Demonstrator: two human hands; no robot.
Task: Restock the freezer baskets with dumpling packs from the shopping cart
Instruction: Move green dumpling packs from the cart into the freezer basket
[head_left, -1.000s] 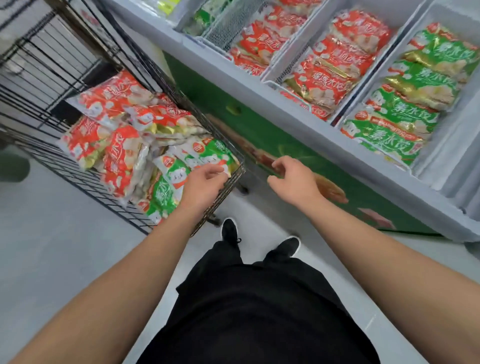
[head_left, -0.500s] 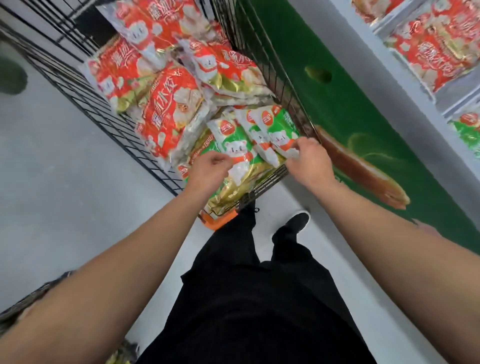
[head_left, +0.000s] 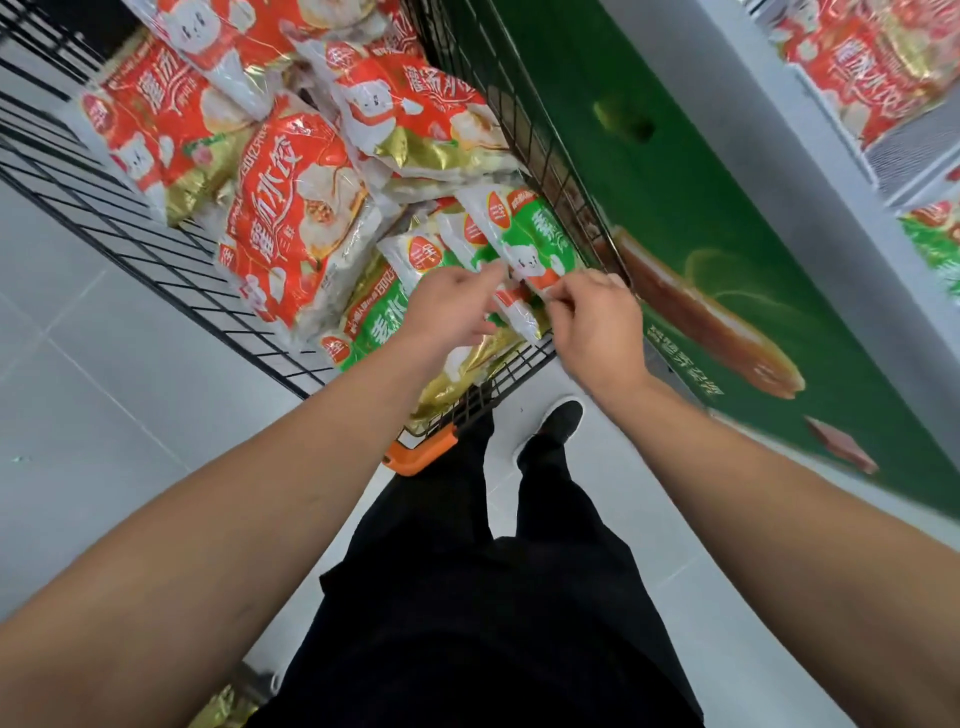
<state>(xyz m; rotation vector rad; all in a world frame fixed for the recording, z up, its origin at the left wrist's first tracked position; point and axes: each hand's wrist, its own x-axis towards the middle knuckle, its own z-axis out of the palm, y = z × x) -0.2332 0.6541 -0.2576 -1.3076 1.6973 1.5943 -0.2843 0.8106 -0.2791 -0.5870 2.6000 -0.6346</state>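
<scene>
The black wire shopping cart (head_left: 156, 249) holds several red dumpling packs (head_left: 291, 223) and, at its near end, green dumpling packs (head_left: 535, 234). My left hand (head_left: 447, 312) and my right hand (head_left: 597, 322) both pinch the near edge of the upright green packs. My right hand's fingers close on the bottom corner of the front green pack. More green packs (head_left: 374, 332) lie flat under my left wrist. Red packs (head_left: 872, 83) fill a freezer basket at the top right, and a green pack (head_left: 935, 244) shows at the right edge.
The freezer's green front panel (head_left: 675, 208) stands right beside the cart, with its grey rim (head_left: 753, 130) above. An orange bumper (head_left: 421, 457) marks the cart's near corner. My black trousers and shoe (head_left: 556, 421) are below, on a grey tiled floor (head_left: 104, 415).
The view swung from the freezer down to the cart. My right hand moved from the freezer side into the cart, and both hands closed in on the green packs' near edge.
</scene>
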